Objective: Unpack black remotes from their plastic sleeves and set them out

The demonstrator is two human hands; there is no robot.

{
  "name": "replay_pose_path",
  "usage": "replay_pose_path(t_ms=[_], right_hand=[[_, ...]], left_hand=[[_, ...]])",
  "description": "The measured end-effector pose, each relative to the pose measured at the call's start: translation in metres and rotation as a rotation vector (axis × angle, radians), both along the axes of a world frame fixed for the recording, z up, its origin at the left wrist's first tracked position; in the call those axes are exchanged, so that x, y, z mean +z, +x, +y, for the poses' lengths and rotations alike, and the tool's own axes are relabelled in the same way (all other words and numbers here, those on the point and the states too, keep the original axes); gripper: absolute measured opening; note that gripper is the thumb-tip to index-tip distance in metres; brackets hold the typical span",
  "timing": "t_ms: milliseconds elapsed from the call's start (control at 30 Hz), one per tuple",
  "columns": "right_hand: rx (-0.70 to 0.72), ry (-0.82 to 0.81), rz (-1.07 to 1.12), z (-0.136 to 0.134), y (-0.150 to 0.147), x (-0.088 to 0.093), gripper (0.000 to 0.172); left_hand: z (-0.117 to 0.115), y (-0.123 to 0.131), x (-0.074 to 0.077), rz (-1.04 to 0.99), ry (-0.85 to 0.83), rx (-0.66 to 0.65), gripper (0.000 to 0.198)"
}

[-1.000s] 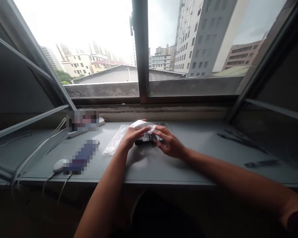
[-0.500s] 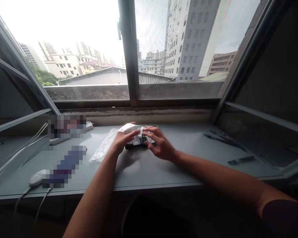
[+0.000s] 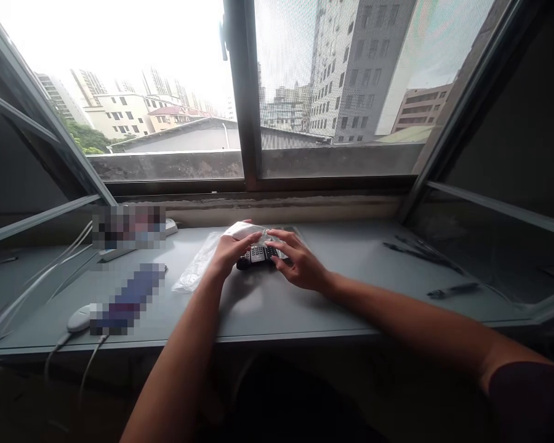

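Note:
A small black remote with pale buttons (image 3: 258,255) lies on the grey sill (image 3: 351,289) in front of the window. My left hand (image 3: 228,252) curls round its left end and pinches a white wipe (image 3: 242,231) that lies over the far part of the remote. My right hand (image 3: 295,261) rests on the remote's right end, fingers bent and spread over it. A clear plastic wrapper (image 3: 196,267) lies flat just left of my left hand.
A white power strip (image 3: 166,231) and a white plug with cables (image 3: 78,320) lie at the left. Dark pens (image 3: 452,289) lie at the right. Two blurred patches sit left of the hands. The window frame (image 3: 240,92) rises behind.
The hands have stayed on the remote. More of its button face shows as the wipe sits farther back. The view shifted slightly.

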State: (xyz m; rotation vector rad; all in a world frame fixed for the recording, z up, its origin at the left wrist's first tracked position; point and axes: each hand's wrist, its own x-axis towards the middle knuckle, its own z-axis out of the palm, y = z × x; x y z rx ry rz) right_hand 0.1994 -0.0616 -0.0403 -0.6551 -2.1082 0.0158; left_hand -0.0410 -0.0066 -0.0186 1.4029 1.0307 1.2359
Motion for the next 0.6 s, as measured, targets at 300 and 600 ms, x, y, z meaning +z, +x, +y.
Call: replay_pose_path(t_ms=[300,600], right_hand=[[0.021,0.005,0.051,0.0044,0.0037,-0.0026,0.043],[0.029,0.026,0.037,0.008,0.0037,-0.0055,0.056]], left_hand=[[-0.0025,0.001,0.002,-0.023,-0.017,0.017,0.085],[-0.008,0.0052,0.0038,-0.012,-0.012,-0.045,0.087]])
